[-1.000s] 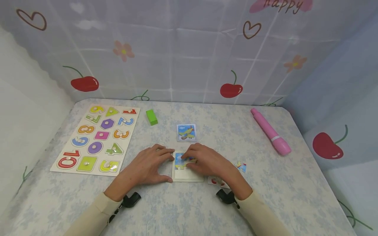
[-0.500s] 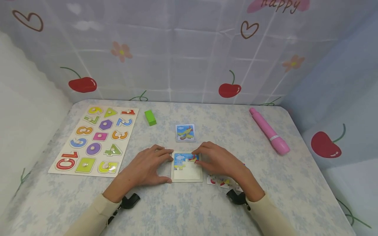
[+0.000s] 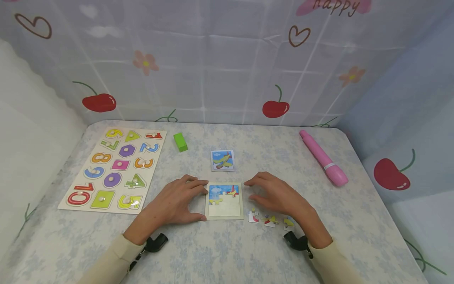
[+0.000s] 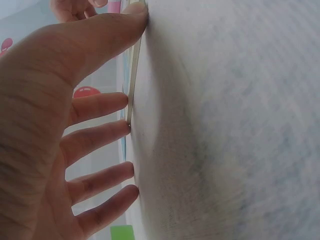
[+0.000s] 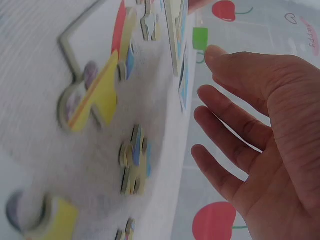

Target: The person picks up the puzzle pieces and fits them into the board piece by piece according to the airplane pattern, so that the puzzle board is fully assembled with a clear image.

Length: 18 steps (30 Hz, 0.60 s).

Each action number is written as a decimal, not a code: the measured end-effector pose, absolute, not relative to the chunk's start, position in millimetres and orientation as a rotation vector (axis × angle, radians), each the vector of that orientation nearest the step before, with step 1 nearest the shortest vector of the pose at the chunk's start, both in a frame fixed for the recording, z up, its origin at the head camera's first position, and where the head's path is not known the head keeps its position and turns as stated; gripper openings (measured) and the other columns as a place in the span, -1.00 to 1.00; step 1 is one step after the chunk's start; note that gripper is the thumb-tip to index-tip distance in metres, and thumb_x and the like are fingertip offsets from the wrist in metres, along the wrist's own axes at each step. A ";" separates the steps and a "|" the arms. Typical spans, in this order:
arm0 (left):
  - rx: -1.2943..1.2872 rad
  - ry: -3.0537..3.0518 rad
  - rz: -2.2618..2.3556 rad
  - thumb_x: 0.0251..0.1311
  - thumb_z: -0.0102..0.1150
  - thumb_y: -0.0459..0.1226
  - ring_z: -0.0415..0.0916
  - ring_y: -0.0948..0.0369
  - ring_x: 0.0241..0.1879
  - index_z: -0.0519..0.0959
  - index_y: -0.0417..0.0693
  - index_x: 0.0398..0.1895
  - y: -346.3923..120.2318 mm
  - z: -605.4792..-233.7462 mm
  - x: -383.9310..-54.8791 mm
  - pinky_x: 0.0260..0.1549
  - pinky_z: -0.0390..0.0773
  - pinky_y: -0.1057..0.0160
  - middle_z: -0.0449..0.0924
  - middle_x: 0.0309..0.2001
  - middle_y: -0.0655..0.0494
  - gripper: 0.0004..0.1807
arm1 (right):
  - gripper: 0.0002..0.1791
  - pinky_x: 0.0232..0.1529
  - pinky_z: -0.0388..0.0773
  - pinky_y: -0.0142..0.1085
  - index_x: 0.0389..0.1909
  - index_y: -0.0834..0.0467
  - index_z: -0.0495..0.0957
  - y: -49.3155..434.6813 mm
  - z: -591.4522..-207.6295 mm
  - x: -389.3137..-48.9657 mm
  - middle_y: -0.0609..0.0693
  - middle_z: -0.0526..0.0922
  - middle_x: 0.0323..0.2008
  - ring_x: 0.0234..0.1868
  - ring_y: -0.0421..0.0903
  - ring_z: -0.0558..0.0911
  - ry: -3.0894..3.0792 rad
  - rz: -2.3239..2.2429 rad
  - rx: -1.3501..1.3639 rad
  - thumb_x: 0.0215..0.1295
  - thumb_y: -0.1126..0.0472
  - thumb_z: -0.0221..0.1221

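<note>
A small square puzzle tray point(image 3: 224, 217) lies at the middle of the table, with joined pieces point(image 3: 220, 191) of blue sky, yellow and a red tail along its top and left. My left hand point(image 3: 179, 201) rests at the tray's left side, thumb and fingertips spread along its edge, as the left wrist view also shows. Right of the tray, my right hand point(image 3: 281, 194) hovers with relaxed fingers, holding nothing. Below that hand lie loose jigsaw pieces, among them a red-and-white one point(image 3: 253, 216), a red-and-yellow one point(image 3: 270, 221) and a yellow one point(image 3: 289, 223); the right wrist view shows another piece point(image 5: 135, 162).
Behind the tray lies a picture card point(image 3: 222, 160) of a yellow airplane. A green block point(image 3: 180, 142) stands further back, beside a board of numbers and shapes point(image 3: 150, 183) on the left. A pink, microphone-shaped object point(image 3: 322, 157) lies at the right.
My right hand has drawn back to the right, off the tray, uncovering the red-tail piece in its upper right corner. Loose pieces under that arm now show more. The left hand stays put.
</note>
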<state>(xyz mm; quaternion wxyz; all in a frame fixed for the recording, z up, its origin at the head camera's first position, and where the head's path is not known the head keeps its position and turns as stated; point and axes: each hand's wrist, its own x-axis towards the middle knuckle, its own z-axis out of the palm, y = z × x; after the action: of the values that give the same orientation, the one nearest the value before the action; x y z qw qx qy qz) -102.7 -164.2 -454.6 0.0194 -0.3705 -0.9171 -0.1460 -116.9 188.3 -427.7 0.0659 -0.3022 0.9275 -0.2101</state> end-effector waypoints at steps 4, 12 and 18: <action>-1.147 -2.861 -0.458 0.08 0.53 0.33 0.49 0.05 0.32 0.69 0.10 0.22 -164.2 -453.7 -102.2 0.08 0.64 -0.09 0.55 0.46 0.13 -0.24 | -0.56 0.20 0.65 -0.05 0.23 0.08 0.72 197.2 -427.3 -115.7 -0.09 0.70 0.14 0.18 -0.07 0.63 2.819 -0.644 -0.897 0.36 0.14 0.49; -1.143 -2.861 -0.449 0.06 0.54 0.34 0.49 0.06 0.32 0.69 0.12 0.22 -164.3 -454.4 -102.5 0.08 0.64 -0.07 0.55 0.46 0.14 -0.23 | -0.54 0.22 0.64 -0.02 0.23 0.08 0.72 212.2 -428.1 -110.9 -0.07 0.70 0.15 0.21 -0.04 0.63 2.823 -0.629 -0.807 0.34 0.15 0.50; -1.135 -2.875 -0.452 0.05 0.53 0.35 0.48 0.06 0.33 0.69 0.14 0.23 -164.0 -454.0 -102.7 0.09 0.64 -0.06 0.55 0.46 0.15 -0.23 | -0.51 0.21 0.64 0.00 0.25 0.06 0.72 222.7 -428.9 -106.2 -0.08 0.70 0.15 0.20 -0.04 0.63 2.818 -0.604 -0.769 0.31 0.13 0.53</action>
<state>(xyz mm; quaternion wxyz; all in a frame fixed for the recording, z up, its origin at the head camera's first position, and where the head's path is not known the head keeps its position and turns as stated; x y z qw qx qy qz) -102.7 -164.0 -454.0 0.0091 -0.3633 -0.9204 -0.1446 -106.2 222.7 -428.9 0.0795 -0.2569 0.9418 -0.2018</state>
